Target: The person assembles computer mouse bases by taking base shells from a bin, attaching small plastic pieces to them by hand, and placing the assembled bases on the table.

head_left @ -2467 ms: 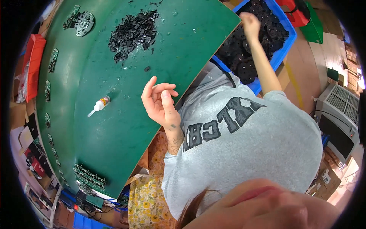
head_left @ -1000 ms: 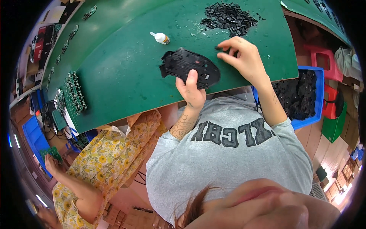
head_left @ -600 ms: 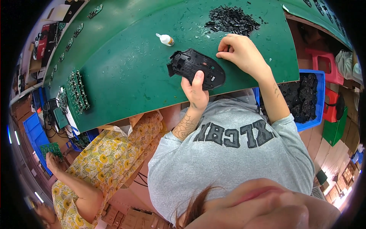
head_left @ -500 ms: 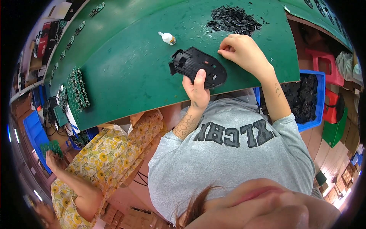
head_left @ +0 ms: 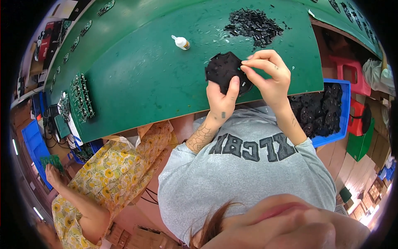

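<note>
A black moulded plastic shell (head_left: pixel 224 69) is tilted up over the near part of the green table. My left hand (head_left: pixel 221 98) grips its near edge, thumb on top and the other fingers hidden beneath. At the shell's right edge my right hand (head_left: pixel 271 74) is closed in a pinch, thumb and forefinger together. Whatever lies between those fingertips is too small to make out. Beyond my right hand is a heap of small black plastic pieces (head_left: pixel 253 25). A small white bottle (head_left: pixel 181 42) with a narrow nozzle stands to the left of the heap.
A blue bin (head_left: pixel 346 108) of black plastic parts is at my right, beside red stools (head_left: pixel 355 74). Green circuit boards (head_left: pixel 82 97) stand at the table's left, with several more along its far left. A co-worker's hand (head_left: pixel 54 176) holds a green board at lower left.
My right hand has come from near the heap to the shell's right edge. My left hand has moved slightly right and turned the shell, tilting it up.
</note>
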Demonstrator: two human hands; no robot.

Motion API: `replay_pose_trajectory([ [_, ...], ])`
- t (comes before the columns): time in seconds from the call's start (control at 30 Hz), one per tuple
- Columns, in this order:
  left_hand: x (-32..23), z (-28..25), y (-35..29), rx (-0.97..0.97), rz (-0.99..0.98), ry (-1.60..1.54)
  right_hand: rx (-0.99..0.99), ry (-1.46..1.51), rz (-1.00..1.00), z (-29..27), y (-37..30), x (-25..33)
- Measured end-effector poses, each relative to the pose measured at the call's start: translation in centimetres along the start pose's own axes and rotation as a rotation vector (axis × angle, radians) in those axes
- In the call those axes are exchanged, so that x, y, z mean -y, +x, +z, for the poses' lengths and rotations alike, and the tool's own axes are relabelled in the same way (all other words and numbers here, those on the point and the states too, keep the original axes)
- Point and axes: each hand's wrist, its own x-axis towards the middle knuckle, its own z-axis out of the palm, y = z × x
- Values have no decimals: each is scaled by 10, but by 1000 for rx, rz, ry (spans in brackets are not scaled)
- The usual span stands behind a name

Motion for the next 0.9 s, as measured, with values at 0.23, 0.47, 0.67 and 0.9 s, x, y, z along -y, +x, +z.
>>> replay_pose_trajectory([
  [0.23, -4, 2, -1, -8, -6, 17, -54, 224, 39, 8, -5, 1],
  [0.47, -4, -1, 0, 39, -8, 74, -45, 583, 460, 13, -15, -2],
  [0.67, -8, -1, 1, 54, 39, 84, 290, 901, 686, 2, -3, -13],
  [0.9, -5, -6, 6, 82, -71, -193, 415, 550, 397, -6, 87, -25],
])
